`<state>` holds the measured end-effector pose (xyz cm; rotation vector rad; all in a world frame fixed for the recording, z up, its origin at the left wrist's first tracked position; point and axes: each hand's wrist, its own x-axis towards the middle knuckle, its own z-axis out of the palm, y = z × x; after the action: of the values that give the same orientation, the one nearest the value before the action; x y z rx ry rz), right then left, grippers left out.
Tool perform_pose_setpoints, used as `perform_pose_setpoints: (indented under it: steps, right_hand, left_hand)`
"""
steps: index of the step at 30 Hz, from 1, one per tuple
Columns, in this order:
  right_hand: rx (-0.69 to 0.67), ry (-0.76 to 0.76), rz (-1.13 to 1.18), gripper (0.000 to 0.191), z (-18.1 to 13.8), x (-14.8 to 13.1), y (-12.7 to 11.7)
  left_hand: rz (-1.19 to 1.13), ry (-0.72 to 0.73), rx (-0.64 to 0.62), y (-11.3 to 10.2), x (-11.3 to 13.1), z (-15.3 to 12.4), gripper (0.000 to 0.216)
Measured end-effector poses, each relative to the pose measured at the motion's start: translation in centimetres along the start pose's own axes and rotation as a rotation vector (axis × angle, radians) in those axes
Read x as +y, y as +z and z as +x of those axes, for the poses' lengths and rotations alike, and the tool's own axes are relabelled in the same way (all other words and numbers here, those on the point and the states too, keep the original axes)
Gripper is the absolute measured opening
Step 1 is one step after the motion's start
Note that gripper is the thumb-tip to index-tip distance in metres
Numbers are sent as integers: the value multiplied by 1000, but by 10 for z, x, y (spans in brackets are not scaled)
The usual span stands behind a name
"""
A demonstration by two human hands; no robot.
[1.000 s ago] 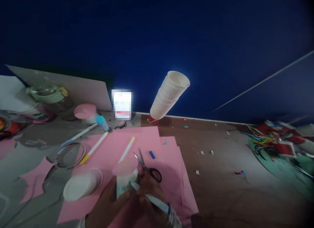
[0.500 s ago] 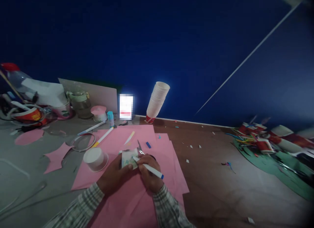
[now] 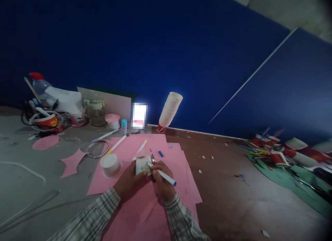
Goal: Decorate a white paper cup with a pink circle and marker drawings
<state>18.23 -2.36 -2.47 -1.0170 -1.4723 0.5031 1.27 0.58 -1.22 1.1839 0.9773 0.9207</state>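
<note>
My left hand is closed around a small white paper piece with pale blue-green marks; whether it is a cup or a flat piece I cannot tell. In my right hand is a white marker with a blue end, its tip against the marked face. Behind the right fingers, scissors are partly hidden. A blue marker cap lies on the pink paper sheets just beyond. Left of my hands sits a white cup-shaped piece with a rim.
A tall stack of paper cups leans near the blue wall. At left are a jar, a glue stick, a cup of tools and pink cutouts. Red cups lie on green card at right.
The whole view has shifted, so most things on the left and in the middle appear farther right. Both hands keep hold of the paper piece and the marker, whose tip stays at the marked face.
</note>
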Motion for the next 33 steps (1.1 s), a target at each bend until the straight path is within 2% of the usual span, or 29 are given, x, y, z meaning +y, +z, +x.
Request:
perform_pose_setpoints:
  steps: [12,24,33]
  right_hand:
    - [-63,22,29,14,5,-10,-6]
    - [-69,22,48,14,6,-12,-11]
    - [-104,96,100,14,8,-16,-12]
  left_hand:
    - [127,65,6,0,0,-1,52]
    - [214,96,-5,-2,-3,0,55]
    - [220,90,-10,-4,-9,2,57]
